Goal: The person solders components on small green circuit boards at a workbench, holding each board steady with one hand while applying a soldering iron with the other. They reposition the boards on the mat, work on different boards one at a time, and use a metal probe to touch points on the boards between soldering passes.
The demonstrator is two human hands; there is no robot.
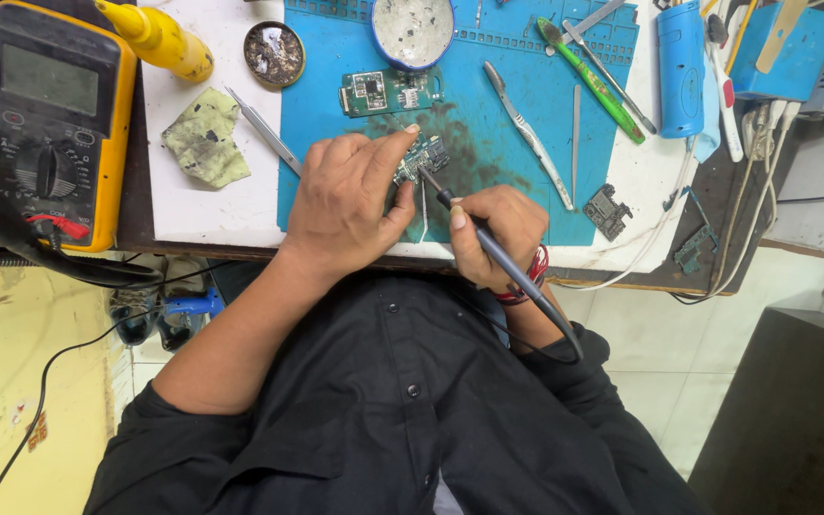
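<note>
Down on the blue work mat [526, 205], the left hand [345, 205] pins a small circuit board [422, 157] in place, fingers curled over it with the index fingertip pressed at the board's upper edge. The right hand [498, 234] is clenched around a soldering iron [498, 253], held like a pen, its dark tip angled up and left to meet the board's lower edge; the exact point of contact is partly hidden by the left thumb, so it probably touches but I cannot be sure. The iron's cord runs back past a red wristband [534, 272] on the right wrist. The mat under the board is smudged dark.

Just above the hands lies a second green circuit board [388, 91], and above that a round blue tin [413, 29]. A small round tin of brownish wire wool [275, 52] stands to the left, beside a yellow bottle [159, 38]. Tweezers [264, 133] lie at the mat's left edge, near a stained green cloth [205, 138]. A yellow multimeter [59, 114] rests at the far left of the table [207, 205]. Right of the hands lie a metal spudger [529, 133], a green-handled brush [591, 81], a blue cylinder [681, 67] and another small dark board [607, 210].
</note>
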